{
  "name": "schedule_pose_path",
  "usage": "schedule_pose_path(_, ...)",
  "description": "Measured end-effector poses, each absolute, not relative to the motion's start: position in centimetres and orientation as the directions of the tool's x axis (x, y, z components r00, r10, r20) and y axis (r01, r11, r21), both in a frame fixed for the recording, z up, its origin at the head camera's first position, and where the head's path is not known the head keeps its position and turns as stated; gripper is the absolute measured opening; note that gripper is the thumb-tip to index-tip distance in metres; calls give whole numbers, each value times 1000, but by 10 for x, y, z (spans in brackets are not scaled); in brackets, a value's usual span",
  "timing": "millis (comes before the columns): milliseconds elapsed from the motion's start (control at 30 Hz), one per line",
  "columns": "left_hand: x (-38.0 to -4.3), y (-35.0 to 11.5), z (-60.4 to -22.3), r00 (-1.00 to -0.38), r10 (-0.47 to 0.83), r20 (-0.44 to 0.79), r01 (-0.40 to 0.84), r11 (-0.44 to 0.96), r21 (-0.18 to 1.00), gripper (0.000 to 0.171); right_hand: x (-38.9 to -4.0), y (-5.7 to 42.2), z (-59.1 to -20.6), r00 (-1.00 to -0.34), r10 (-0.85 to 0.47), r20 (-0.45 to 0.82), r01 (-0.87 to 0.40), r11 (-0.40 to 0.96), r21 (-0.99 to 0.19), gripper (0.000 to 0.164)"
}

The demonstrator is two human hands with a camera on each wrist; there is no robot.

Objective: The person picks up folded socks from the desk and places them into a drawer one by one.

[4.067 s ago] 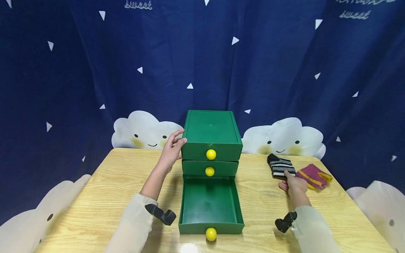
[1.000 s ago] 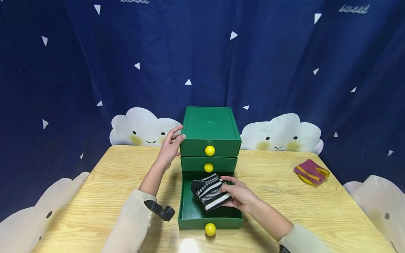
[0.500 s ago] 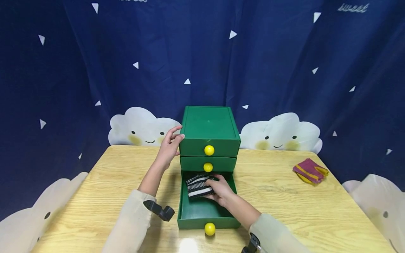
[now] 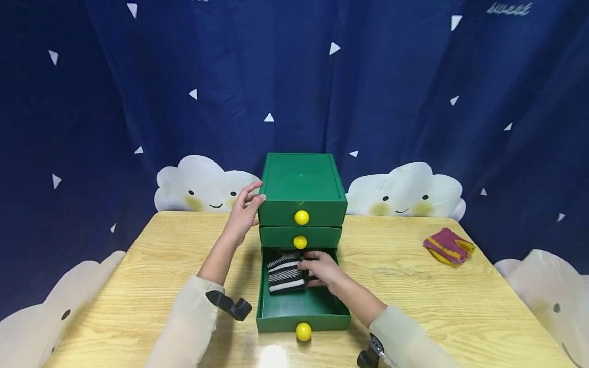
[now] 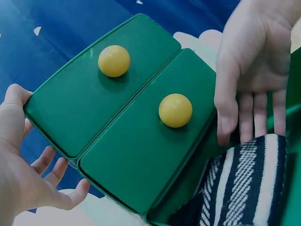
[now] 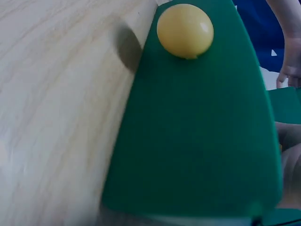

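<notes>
The green drawer cabinet (image 4: 301, 176) stands mid-table, its bottom drawer (image 4: 303, 308) pulled out and two upper drawers closed. Inside the open drawer, toward its back left, lies a folded black sock (image 4: 284, 273) with white and grey stripes. My right hand (image 4: 324, 269) reaches into the drawer at the sock's right edge. In the left wrist view its fingers (image 5: 260, 110) extend straight, with the tips right at the end of the sock (image 5: 244, 183). My left hand (image 4: 241, 213) steadies the cabinet's left side with loosely spread fingers, thumb by the front top corner.
A maroon sock (image 4: 448, 246) with yellow bands lies folded at the table's right. Yellow ball knobs stick out from the drawer fronts, the lowest knob (image 4: 303, 331) nearest me. A dark blue curtain (image 4: 294, 76) with white clouds hangs behind the wooden table (image 4: 395, 286).
My right hand has carried the striped sock from the table's right into the open drawer, laid it toward the back left and loosened its fingers. My left hand has stayed at the cabinet.
</notes>
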State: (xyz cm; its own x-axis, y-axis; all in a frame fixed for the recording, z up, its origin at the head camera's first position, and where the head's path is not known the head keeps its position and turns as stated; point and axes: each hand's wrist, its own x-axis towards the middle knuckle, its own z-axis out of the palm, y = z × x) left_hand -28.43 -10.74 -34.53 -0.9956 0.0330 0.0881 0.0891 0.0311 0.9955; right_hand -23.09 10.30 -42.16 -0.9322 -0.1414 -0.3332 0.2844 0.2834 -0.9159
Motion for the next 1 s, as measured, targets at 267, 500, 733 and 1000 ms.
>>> schedule_pose_path(267,-282,-108,-345,-995,31,94,95,34,995,45,-217,130,-392,-938,-175,-298,225,346,-911,38)
schedule_pose_path(500,-283,-107,-346,-995,34,89,91,42,995,45,-214,190,-361,-952,-208,-224,148,327,-933,42)
schedule_pose_path(733,-283,-107,-344,-995,36,92,93,37,995,45,-221,278,-344,-975,-101,-196,159,294,-943,50)
schedule_pose_path(1000,-283,-107,-344,-996,31,83,84,33,996,45,-231,388,-376,-913,196,-359,375,52,-925,20)
